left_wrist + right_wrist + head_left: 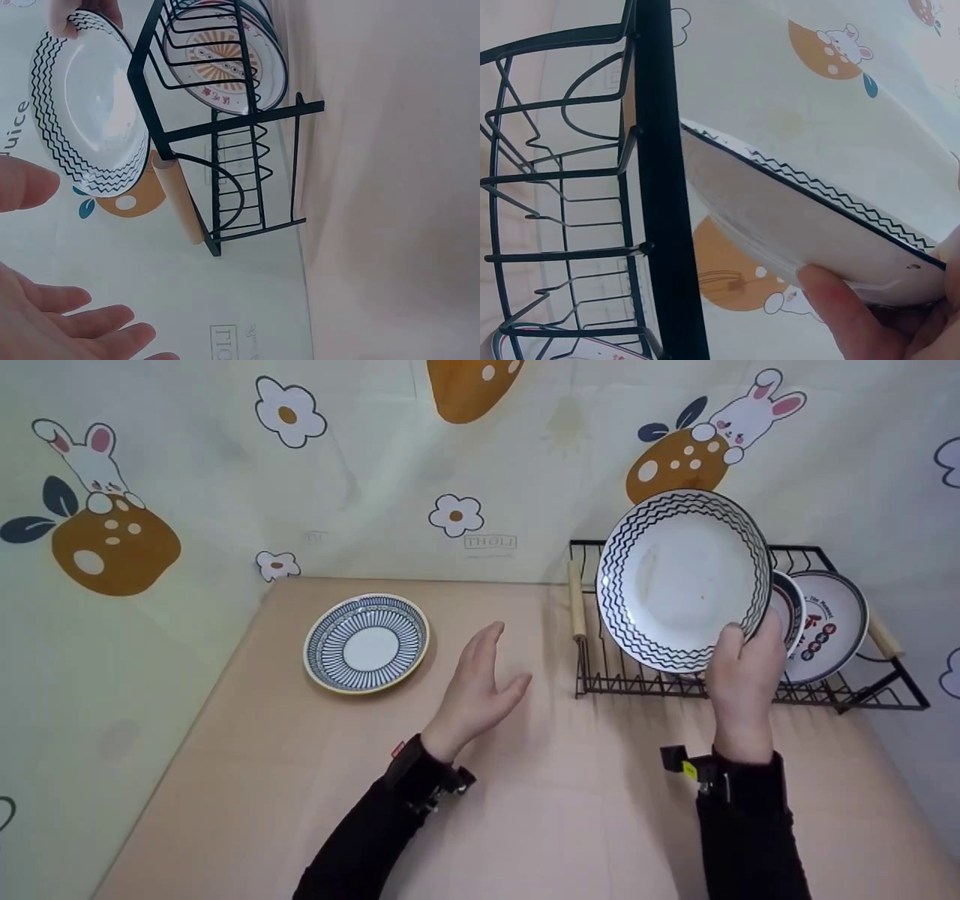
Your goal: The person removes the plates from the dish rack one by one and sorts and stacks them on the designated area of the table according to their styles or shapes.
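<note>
My right hand [744, 682] clamps its fingers on the zigzag plate [679, 577] at five o'clock, presumably keeping its face clear; left hand [474, 697] empty, fingers apart.

Soft light left faint shadows on the peach-coloured flat tabletop [570, 825]; the underside of the round white zigzag-rimmed plate [795, 225] lay shaded, and both wrist views looked cooler.

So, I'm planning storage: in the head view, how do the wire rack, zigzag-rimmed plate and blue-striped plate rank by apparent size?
1. Wire rack
2. Zigzag-rimmed plate; held up, so nearness to the camera may enlarge it
3. Blue-striped plate
</note>
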`<state>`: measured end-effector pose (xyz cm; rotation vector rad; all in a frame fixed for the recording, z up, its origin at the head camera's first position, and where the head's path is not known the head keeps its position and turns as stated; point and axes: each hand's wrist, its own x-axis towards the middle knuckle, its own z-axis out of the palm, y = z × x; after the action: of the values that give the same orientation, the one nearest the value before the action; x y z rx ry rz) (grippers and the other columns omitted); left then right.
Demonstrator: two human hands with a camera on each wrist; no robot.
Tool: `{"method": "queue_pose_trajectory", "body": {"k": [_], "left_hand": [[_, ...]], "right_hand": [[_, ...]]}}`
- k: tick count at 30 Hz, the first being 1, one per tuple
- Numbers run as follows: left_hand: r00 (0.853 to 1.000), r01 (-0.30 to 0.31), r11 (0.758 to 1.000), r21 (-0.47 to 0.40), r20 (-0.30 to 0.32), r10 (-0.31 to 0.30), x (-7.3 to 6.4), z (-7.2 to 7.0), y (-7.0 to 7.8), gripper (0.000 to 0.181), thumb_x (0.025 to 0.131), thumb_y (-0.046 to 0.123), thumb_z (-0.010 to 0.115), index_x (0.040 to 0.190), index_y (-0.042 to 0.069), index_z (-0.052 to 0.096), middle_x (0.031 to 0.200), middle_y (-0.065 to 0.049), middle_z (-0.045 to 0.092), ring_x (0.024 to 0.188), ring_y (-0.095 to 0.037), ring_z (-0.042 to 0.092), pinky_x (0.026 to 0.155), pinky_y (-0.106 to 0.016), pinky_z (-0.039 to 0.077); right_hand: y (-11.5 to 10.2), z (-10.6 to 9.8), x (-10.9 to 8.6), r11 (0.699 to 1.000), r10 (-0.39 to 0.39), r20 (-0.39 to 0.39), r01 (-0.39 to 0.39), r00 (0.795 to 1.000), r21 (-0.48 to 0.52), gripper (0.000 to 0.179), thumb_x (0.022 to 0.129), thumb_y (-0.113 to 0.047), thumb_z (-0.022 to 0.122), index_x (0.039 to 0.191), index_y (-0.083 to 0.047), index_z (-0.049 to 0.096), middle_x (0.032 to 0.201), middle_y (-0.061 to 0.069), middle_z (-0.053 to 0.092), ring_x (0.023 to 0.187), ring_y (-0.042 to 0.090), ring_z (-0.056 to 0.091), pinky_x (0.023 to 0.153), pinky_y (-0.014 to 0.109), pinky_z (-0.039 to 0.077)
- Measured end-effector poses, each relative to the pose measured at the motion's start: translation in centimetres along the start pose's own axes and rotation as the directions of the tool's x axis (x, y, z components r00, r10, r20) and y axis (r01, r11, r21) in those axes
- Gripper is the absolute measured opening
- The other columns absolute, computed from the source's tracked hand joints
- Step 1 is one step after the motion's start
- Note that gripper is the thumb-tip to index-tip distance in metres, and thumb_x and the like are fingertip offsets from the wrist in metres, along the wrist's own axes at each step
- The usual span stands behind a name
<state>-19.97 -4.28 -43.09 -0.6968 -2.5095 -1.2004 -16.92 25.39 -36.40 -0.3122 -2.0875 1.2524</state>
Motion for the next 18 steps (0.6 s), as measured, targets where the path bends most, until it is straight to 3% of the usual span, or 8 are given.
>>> {"method": "queue_pose_trajectory", "body": {"k": [5,11,18], "left_hand": [[1.0,0.002,1.0,0.008,0.02,-0.002,0.4,0.0,0.3,0.082,0.088,0.029,0.071,0.149,-0.007,0.03,0.15,-0.026,0.037,0.141,-0.038,0.031,0.117,-0.047,0.023],[0.996,0.051,0.999,-0.004,0.071,-0.051,0.9,-0.2,0.8,0.096,0.083,0.041,0.076,0.152,-0.004,0.027,0.155,-0.023,0.032,0.143,-0.035,0.028,0.118,-0.046,0.022],[0.994,0.086,0.995,-0.042,0.071,-0.083,1.4,-0.3,1.1,0.101,0.081,0.048,0.077,0.153,-0.002,0.026,0.156,-0.021,0.031,0.144,-0.035,0.028,0.117,-0.047,0.024]], "right_hand": [[-0.4,-0.1,-0.6,0.998,-0.05,-0.002,0.05,0.999,0.031,0.043,0.093,-0.002,0.035,0.131,0.001,0.053,0.114,0.015,0.065,0.09,0.017,0.053,0.08,0.026,0.043],[-0.9,0.1,-1.2,0.992,-0.069,0.02,0.067,0.997,0.109,0.047,0.093,0.0,0.036,0.137,0.002,0.05,0.125,0.014,0.063,0.104,0.018,0.057,0.088,0.027,0.048],[-1.1,0.7,-2.1,0.975,-0.099,0.058,0.085,0.993,0.205,0.046,0.093,0.003,0.036,0.138,0.006,0.046,0.123,0.013,0.059,0.098,0.015,0.051,0.086,0.026,0.044]]}}
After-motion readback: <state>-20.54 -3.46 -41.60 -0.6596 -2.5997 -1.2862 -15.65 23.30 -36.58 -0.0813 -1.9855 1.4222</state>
